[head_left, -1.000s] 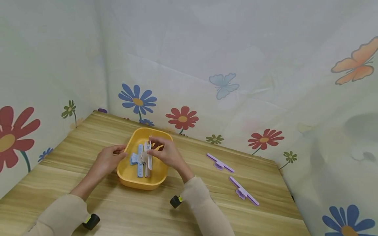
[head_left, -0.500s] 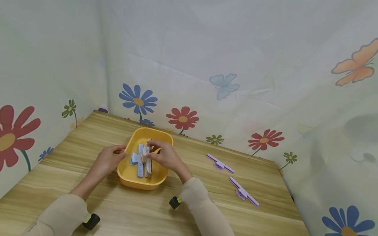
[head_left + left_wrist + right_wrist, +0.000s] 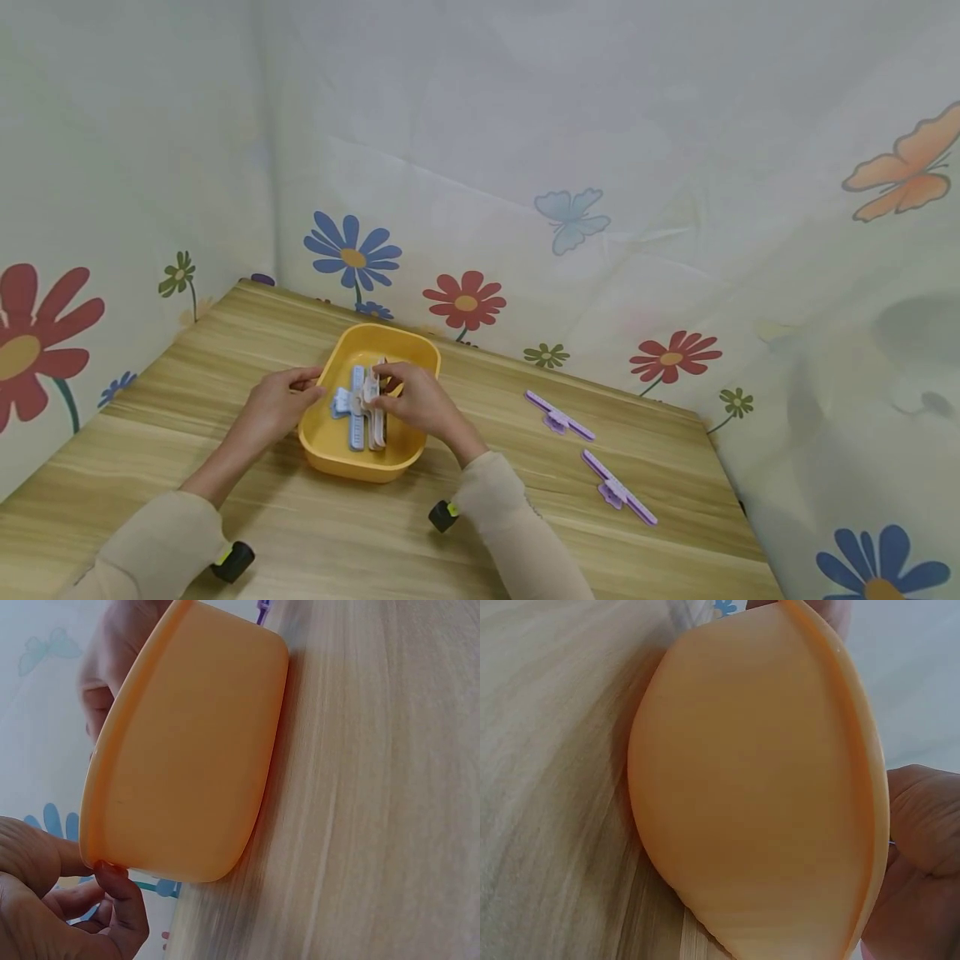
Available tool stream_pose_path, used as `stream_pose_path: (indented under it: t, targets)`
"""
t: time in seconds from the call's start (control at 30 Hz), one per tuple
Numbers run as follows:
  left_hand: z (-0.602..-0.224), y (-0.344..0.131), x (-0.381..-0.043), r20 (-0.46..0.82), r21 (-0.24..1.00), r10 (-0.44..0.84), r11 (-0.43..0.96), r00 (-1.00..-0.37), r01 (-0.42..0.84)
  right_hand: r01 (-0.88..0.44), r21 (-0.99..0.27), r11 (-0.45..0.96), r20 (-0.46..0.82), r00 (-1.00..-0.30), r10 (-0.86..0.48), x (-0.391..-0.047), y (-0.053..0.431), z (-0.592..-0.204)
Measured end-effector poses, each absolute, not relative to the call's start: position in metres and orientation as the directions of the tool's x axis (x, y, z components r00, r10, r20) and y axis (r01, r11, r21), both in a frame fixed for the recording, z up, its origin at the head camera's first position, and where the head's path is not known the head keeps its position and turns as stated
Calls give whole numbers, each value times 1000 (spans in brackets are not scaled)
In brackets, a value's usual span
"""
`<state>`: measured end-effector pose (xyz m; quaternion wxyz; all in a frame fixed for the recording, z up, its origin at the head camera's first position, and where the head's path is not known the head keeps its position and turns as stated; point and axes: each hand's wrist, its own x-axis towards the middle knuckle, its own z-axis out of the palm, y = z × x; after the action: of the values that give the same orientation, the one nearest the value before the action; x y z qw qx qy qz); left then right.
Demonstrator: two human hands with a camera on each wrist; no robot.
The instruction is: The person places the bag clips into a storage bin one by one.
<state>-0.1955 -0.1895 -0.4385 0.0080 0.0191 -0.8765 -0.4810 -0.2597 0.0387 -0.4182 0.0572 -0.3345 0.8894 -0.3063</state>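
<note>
A yellow plastic basin stands on the table, with a light blue bag clip and some whitish bag clips lying side by side in it. My left hand pinches the basin's left rim between thumb and fingers, seen closely in the left wrist view at the basin wall. Inside the basin my right hand pinches the rightmost whitish clip, held against the others. In the right wrist view the basin wall hides the clips and the fingertips of the right hand.
Two purple bag clips lie apart on the wooden table, right of the basin. White cloth walls printed with flowers and butterflies enclose the table at the back and sides.
My right hand has lowered the whitish clip and brought it down beside the other clips in the basin. The left hand stays at the rim; the purple clips have not moved.
</note>
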Motion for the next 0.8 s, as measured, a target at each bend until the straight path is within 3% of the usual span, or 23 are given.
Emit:
stream_pose_path:
  t: [0.43, 0.8]
  targets:
    - [-438, -189, -196, 10, 848, -39, 531, -999, -12, -553, -486, 677, 49, -790, -611, -257, 36, -417]
    - [-439, -189, -195, 5, 845, -43, 535, -999, -19, -582, -470, 664, 74, -775, -627, -257, 39, -418]
